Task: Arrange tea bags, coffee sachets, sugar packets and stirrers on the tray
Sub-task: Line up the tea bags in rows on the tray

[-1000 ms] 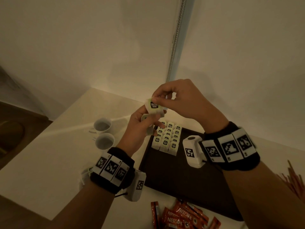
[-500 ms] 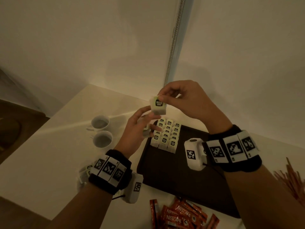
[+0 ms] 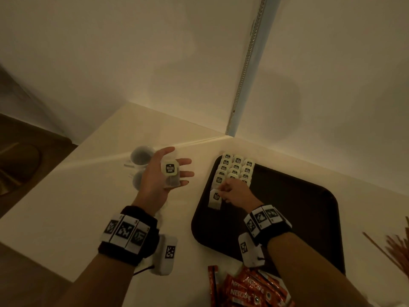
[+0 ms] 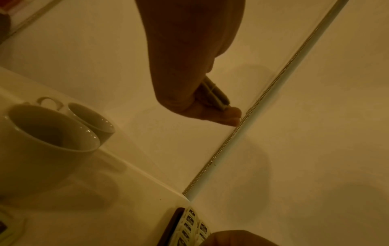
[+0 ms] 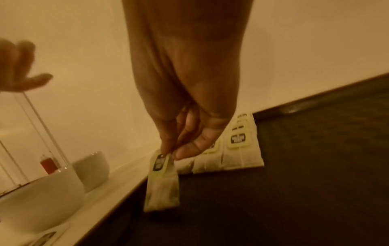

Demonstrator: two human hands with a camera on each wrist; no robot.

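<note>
My left hand (image 3: 184, 172) is held palm up over the counter, left of the tray, fingers straight. A small stack of tea bags (image 3: 170, 173) lies on it, seen edge-on in the left wrist view (image 4: 214, 94). My right hand (image 3: 223, 192) pinches one tea bag (image 3: 215, 199) by its top, thumb against fingertips (image 5: 185, 149). That tea bag (image 5: 162, 179) hangs just over the dark tray (image 3: 287, 218) near its left edge, in front of the rows of tea bags (image 3: 236, 169) laid in the tray's far left corner.
Two white cups (image 3: 141, 156) stand on the counter behind my left hand. Red Nescafe sachets (image 3: 250, 289) lie at the tray's near edge and wooden stirrers (image 3: 396, 247) at the far right. Walls meet just behind the tray.
My right hand has come down from mid-air to the tray with one tea bag. My left hand has moved left and flattened out, with the other tea bags on its palm.
</note>
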